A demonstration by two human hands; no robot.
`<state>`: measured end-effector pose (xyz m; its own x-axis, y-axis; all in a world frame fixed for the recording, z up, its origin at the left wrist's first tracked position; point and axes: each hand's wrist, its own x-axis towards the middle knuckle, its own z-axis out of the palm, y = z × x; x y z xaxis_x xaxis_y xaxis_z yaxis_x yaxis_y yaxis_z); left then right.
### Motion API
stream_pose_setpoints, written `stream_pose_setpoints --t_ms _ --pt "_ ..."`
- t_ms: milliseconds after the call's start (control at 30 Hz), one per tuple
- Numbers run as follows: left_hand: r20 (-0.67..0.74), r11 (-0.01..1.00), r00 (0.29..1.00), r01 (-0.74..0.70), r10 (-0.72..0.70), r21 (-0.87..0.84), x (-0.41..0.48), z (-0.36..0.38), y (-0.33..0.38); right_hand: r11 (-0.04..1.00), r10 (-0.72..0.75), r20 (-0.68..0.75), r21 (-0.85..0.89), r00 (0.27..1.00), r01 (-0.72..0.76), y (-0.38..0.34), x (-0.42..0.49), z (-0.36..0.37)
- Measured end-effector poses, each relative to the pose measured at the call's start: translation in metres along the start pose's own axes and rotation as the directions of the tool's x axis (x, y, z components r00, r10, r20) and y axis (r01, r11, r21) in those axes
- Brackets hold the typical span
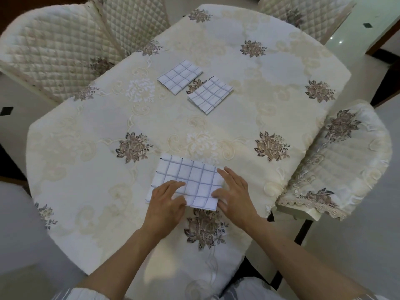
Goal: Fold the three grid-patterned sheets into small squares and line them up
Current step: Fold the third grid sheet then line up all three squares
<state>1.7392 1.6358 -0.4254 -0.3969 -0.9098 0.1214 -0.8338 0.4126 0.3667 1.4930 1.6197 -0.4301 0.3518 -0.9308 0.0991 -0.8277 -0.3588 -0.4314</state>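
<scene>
Two white sheets with grey grid lines lie folded into small squares at the far middle of the table, one (180, 76) to the left and one (210, 94) just right of it and slightly nearer, almost touching. A third grid sheet (190, 174), folded into a larger rectangle, lies near the table's front edge. My left hand (166, 202) pinches its near left corner between thumb and fingers. My right hand (232, 191) lies on its right edge, fingers flat and thumb on the cloth.
The table (86, 169) wears a cream embroidered cloth with brown flower motifs. Quilted chairs stand at the far left (54, 46) and far right (303, 14), and another covered chair (337, 165) is close on the right. Pale floor tiles surround it.
</scene>
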Motion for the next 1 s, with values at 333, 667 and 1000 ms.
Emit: stream_pose_setpoints --t_ms 333,667,1000 --pt "-0.12 0.967 0.96 0.256 -0.254 0.0 -0.055 -0.013 -0.007 0.97 -0.231 -0.013 0.073 0.973 0.231 -0.055 -0.004 0.015" --pt "-0.208 0.86 0.848 0.423 -0.487 -0.286 -0.113 -0.002 -0.026 0.965 -0.252 0.093 0.091 0.963 0.244 -0.058 -0.013 0.036" --pt "-0.221 0.755 0.727 0.588 -0.651 -0.291 -0.148 0.004 -0.04 0.963 -0.268 0.26 0.03 0.928 0.269 -0.042 0.006 0.034"
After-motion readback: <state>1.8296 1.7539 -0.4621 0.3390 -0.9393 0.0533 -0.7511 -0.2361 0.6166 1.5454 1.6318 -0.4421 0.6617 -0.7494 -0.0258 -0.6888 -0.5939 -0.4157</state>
